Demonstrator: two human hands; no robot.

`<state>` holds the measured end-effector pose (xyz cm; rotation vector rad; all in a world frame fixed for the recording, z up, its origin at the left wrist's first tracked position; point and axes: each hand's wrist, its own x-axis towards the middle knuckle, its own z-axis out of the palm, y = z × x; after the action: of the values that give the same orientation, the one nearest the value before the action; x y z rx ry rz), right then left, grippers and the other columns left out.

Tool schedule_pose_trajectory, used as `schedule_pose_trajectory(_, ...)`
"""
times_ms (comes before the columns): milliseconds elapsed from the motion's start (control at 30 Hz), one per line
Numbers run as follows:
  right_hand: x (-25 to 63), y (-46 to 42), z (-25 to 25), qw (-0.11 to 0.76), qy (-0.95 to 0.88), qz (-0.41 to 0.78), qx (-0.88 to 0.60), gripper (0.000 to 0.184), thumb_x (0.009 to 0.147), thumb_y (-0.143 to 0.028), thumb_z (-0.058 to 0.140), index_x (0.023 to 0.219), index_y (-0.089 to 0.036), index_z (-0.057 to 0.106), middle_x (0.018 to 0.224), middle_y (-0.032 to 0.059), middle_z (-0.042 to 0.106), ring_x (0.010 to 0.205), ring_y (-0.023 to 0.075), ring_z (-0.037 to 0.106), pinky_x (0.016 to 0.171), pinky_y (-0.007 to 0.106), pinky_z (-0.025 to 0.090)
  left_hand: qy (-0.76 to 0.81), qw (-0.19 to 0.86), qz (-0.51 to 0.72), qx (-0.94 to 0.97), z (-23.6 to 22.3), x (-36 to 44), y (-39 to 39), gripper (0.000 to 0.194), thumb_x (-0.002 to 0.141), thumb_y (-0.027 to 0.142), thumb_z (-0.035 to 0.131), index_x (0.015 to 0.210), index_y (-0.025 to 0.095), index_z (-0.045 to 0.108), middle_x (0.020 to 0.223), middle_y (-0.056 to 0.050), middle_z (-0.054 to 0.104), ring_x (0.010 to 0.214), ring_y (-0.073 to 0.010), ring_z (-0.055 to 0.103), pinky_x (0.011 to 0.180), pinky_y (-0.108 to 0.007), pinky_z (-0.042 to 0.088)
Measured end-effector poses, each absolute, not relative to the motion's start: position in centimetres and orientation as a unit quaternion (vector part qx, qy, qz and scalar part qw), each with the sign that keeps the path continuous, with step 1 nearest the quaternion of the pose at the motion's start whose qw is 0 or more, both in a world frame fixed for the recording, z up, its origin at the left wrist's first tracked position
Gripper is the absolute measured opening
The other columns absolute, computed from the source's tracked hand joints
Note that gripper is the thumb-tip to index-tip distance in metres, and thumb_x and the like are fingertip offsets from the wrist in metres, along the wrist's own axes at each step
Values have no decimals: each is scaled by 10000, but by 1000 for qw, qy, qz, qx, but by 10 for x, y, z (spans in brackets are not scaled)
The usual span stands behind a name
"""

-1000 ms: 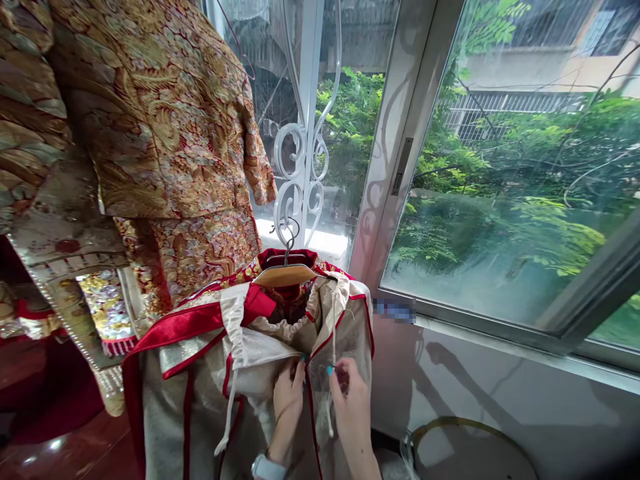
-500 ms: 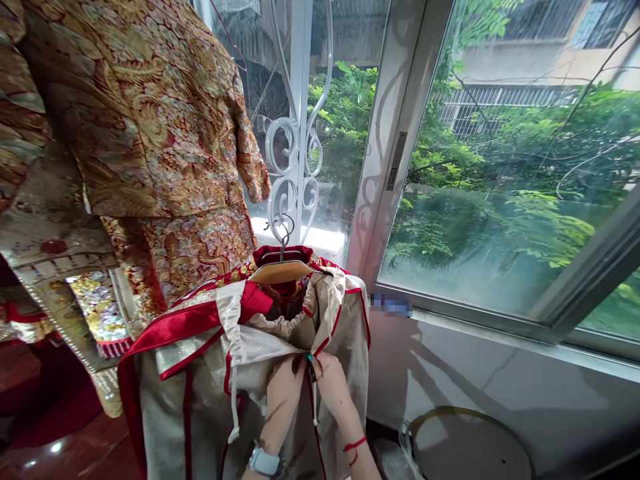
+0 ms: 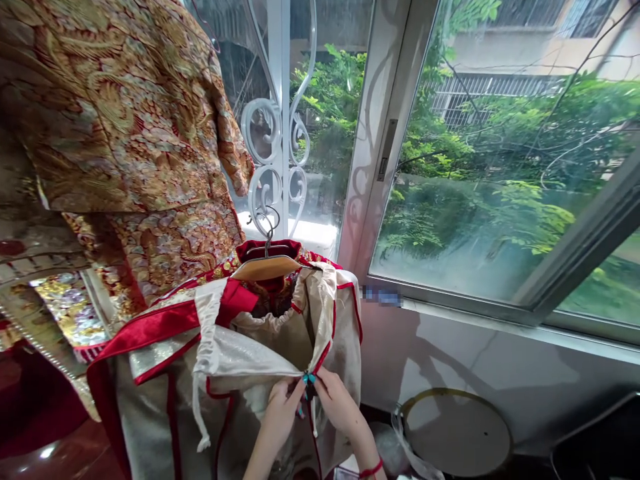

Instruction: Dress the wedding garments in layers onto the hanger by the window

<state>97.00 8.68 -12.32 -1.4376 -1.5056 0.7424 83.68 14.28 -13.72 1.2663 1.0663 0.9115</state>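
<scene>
A cream cloth garment cover (image 3: 333, 320) with red trim hangs from a wooden hanger (image 3: 265, 268) on a metal hook. Its gathered opening shows red and gold embroidered cloth (image 3: 273, 300) inside. My left hand (image 3: 283, 417) and my right hand (image 3: 340, 407) meet at the front of the cover, and each pinches one edge of its slit. Their turquoise-painted fingertips nearly touch. A white drawstring cord (image 3: 201, 407) dangles to the left of my left hand. A red string circles my right wrist (image 3: 371, 471).
A gold and red brocade robe (image 3: 125, 127) hangs close on the left, with more embroidered cloth below it. White scrollwork window bars (image 3: 265, 147) and a glass window (image 3: 475, 173) stand behind. A round beige disc (image 3: 456, 432) lies low on the right, near a clear plastic bag.
My hands have moved up and together, drawing the cover's two edges toward each other at the centre. The whole scene has shifted left in view as my head turned.
</scene>
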Motion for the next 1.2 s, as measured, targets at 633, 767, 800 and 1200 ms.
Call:
schedule_pose_trajectory(633,906,114,-169,553,-500,78,-661,158,875,-208,453,790,-204,587,676,11,634,555,152,553,529,236,346,459,655,500,332,-39,845,110,323,448,365,777,550,160,549,469,88,427,425,-29,309,407,-181,230)
schedule_pose_trajectory(767,902,108,-161,542,-505,57,-669,198,904,-206,430,838,-203,616,725,44,679,600,183,611,562,254,396,442,652,509,347,-18,840,112,346,472,371,752,503,187,460,438,97,386,409,-25,289,403,-179,231)
schedule_pose_trajectory(800,901,106,-158,541,-508,54,-668,201,909,-203,429,858,-203,623,747,53,689,625,193,628,576,260,410,435,659,509,343,-13,839,112,365,472,372,750,493,194,433,428,100,371,401,-22,277,397,-178,220)
schedule_pose_trajectory(1200,895,103,-162,496,-532,33,-686,174,846,-151,437,793,-202,595,667,41,670,560,190,624,539,256,375,439,623,483,431,23,823,131,390,491,440,735,491,206,423,432,99,359,384,-32,259,390,-190,207)
